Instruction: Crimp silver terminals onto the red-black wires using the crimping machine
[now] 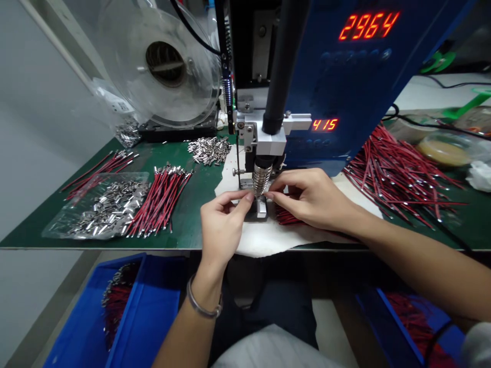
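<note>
My left hand (221, 225) is pinched just left of the press tip (262, 179) of a blue bench machine (345, 82). My right hand (307, 197) is pinched just right of the same tip, over a small bundle of red wires (286, 217). Both sets of fingertips meet at the metal anvil block (261, 207) under the tip. What they hold there is too small to make out. A metal bangle sits on my left wrist. A white cloth (268, 237) lies under both hands.
On the green mat (199, 189) lie a bunch of red wires with metal ends (159, 202), a clear bag of metal sleeves (103, 207), loose sleeves (209, 150) and a clear reel (164, 66). More red wires (399, 174) lie right. Blue bins (115, 312) sit below the table edge.
</note>
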### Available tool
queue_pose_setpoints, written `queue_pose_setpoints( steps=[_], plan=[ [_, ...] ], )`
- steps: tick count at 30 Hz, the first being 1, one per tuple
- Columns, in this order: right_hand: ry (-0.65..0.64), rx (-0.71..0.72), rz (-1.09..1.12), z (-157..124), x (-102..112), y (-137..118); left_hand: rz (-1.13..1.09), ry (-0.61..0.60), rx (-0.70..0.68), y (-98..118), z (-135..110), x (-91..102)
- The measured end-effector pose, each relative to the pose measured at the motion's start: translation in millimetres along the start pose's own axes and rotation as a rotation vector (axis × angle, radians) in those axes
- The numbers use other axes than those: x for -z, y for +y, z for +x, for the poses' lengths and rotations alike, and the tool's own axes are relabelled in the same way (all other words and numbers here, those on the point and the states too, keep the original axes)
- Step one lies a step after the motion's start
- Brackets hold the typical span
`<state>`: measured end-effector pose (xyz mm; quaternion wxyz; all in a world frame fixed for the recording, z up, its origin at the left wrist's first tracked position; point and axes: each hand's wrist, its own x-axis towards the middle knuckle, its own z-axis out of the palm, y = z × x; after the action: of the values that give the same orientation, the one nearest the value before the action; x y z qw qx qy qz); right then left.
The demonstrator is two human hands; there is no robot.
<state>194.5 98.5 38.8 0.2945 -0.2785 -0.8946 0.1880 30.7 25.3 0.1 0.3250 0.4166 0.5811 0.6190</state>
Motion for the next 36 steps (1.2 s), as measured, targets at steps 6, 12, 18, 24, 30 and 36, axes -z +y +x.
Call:
queue_pose_setpoints(
  steps=[6,12,18,24,30,36],
  plan=[
    [-0.002,-0.001,-0.006,0.1,-0.3,-0.4,-0.001,0.008,0.000,-0.9,-0.2,0.0],
    [-0.003,-0.004,0.001,0.0,-1.3,0.3,-0.005,0.004,-0.012,-1.1,-0.7,0.7],
    [-0.002,-0.002,0.002,0.4,-1.1,0.2,-0.004,0.005,-0.007,0.0,-0.9,0.4],
    [-0.005,0.000,0.006,-0.4,-1.1,1.3,-0.017,0.009,0.002,0.4,-0.5,-0.1],
    [0.000,0.008,0.006,-0.2,-1.8,1.2,-0.003,-0.003,-0.012,0.5,-0.7,0.1],
    [-0.010,0.030,-0.024,-0.8,-0.4,0.4,-0.003,-0.012,0.008,1.7,-0.8,0.6]
  ],
)
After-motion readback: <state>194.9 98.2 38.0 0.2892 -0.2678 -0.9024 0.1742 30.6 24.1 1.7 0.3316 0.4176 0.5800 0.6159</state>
